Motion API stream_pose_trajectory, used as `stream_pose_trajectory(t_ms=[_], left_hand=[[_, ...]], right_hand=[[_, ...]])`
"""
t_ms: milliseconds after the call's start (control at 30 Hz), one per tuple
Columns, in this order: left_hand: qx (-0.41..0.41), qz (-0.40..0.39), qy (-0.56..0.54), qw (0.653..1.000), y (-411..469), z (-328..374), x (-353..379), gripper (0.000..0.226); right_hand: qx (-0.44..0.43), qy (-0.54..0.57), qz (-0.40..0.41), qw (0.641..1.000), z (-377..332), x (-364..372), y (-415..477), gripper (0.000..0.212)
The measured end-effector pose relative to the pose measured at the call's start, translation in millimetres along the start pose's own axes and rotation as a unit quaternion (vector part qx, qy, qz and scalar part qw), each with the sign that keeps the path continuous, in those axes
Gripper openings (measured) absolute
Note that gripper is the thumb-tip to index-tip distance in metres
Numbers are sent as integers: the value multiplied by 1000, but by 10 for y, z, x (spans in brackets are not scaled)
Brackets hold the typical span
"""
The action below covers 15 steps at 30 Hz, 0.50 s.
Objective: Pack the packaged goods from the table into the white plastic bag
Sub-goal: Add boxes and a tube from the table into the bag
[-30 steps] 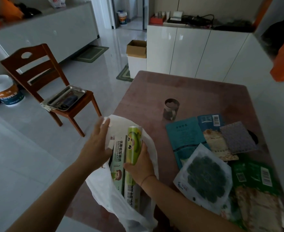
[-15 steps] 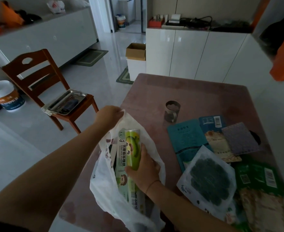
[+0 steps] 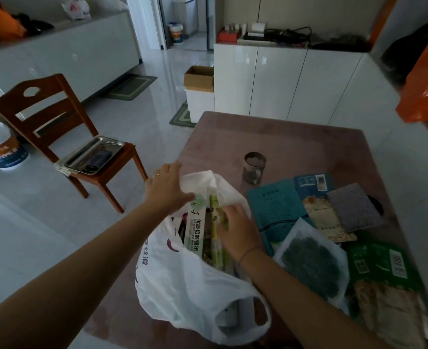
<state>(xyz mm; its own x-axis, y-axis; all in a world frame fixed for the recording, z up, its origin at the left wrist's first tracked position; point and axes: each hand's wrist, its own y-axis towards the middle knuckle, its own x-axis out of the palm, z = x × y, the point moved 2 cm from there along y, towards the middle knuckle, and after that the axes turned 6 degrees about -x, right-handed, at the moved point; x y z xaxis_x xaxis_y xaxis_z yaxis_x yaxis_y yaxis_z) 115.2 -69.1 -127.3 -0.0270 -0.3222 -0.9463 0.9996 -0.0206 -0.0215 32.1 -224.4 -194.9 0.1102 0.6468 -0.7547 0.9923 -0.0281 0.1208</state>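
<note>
Hiding under the thin skin of the white plastic bag (image 3: 190, 280) are the near ends of two long boxes, so only their far parts are showing in the bag's open mouth. The white box (image 3: 195, 230) and the green box (image 3: 216, 238) are lying side by side inside the bag, with their long sides running away from the person toward the far end of the table (image 3: 296, 144). The left hand (image 3: 167, 190) is holding the far edge of the bag, with its thumb on top of the plastic and its fingertips tucked out of sight behind the fold. The right hand (image 3: 235, 227) is lying on the green box with its fingers curled over it, and it is covering most of the box's picture. The bag is sitting on the near left part of the table. More goods are waiting to the right: teal packets (image 3: 273, 210), a clear packet of dark green stuff (image 3: 311, 263) and a green packet (image 3: 379, 263) that is getting cut off at the bottom edge. The writing on them is too small and blurry to read.
</note>
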Motion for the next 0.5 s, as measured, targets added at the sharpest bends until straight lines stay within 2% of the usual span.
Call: stream_pose_trajectory(t_ms=[67,133,200,233,300,367,433,500], left_hand=[[-25,26,23,999,-148,-58,55,91],[-49,40,6,998,-294,-127,90,95],[-69,52,-19,996,-457,-182,127,94],[-81,56,-30,995,-532,-199,144,92],[-110,61,-42,991,-642,-254,200,80],[-134,53,-64,987,-694,-324,264,50],[-142,15,-79,987,-674,-368,338,25],[-140,-21,-110,984,-618,-351,372,25]], right_hand=[[-20,-27,83,996,141,-100,-70,27],[63,-19,110,992,349,-133,-139,54],[178,15,32,983,541,-90,-213,81],[216,45,-14,975,610,-58,-241,82],[243,73,-86,963,704,2,-298,64],[222,12,-122,967,692,23,-342,45],[171,18,-76,982,606,10,-339,35],[131,114,10,985,445,-107,-293,29]])
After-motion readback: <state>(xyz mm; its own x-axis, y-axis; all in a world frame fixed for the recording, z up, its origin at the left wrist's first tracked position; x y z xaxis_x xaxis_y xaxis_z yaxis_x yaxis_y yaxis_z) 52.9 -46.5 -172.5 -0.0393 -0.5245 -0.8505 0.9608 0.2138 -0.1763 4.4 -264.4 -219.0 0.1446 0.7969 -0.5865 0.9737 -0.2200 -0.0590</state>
